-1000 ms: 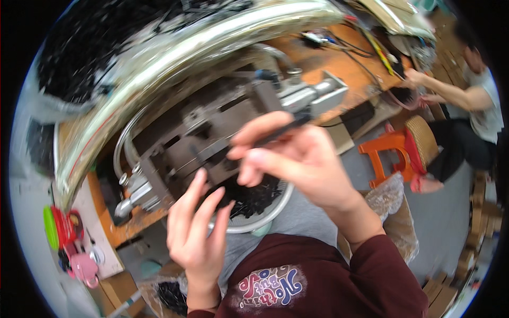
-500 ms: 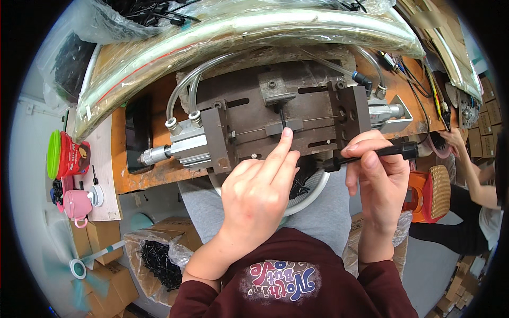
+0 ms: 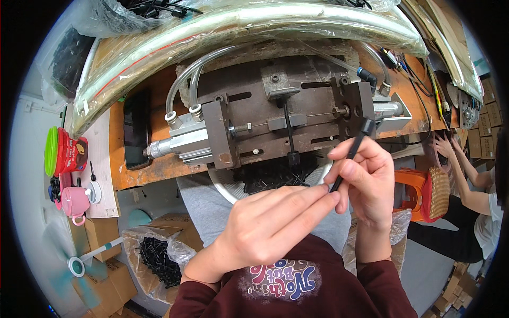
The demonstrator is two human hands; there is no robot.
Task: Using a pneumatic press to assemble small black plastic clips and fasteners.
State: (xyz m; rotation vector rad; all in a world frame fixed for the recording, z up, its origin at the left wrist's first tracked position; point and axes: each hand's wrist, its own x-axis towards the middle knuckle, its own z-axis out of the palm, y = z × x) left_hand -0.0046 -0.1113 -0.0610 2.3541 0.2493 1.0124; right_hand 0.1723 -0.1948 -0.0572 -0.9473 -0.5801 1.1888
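My right hand (image 3: 369, 183) holds a thin black plastic rod (image 3: 352, 153) between thumb and fingers, its wider head pointing up and away from me. My left hand (image 3: 268, 225) reaches across with its fingers stretched out, their tips touching the rod's lower end; its thumb is hidden. Beyond the hands, a brown metal fixture (image 3: 315, 132) has another black rod (image 3: 289, 130) lying across its middle block, with the thick end toward me. Neither hand touches the fixture. Below it, a white round basket (image 3: 221, 185) filled with black plastic parts (image 3: 273, 172) sits at my lap.
Air cylinders (image 3: 193, 140) with clear hoses (image 3: 175, 90) flank the fixture. A plastic-wrapped tube (image 3: 254, 26) curves across the back of the orange bench (image 3: 130, 177). Left are a pink cup (image 3: 74, 201) and an open box of black parts (image 3: 159, 259). Another person's hands (image 3: 448, 148) show at right.
My left hand has drawn back from the rod on the fixture to the rod in my right hand. That held rod has turned from nearly level to steeply slanted. The fixture's rod now lies lengthwise toward me.
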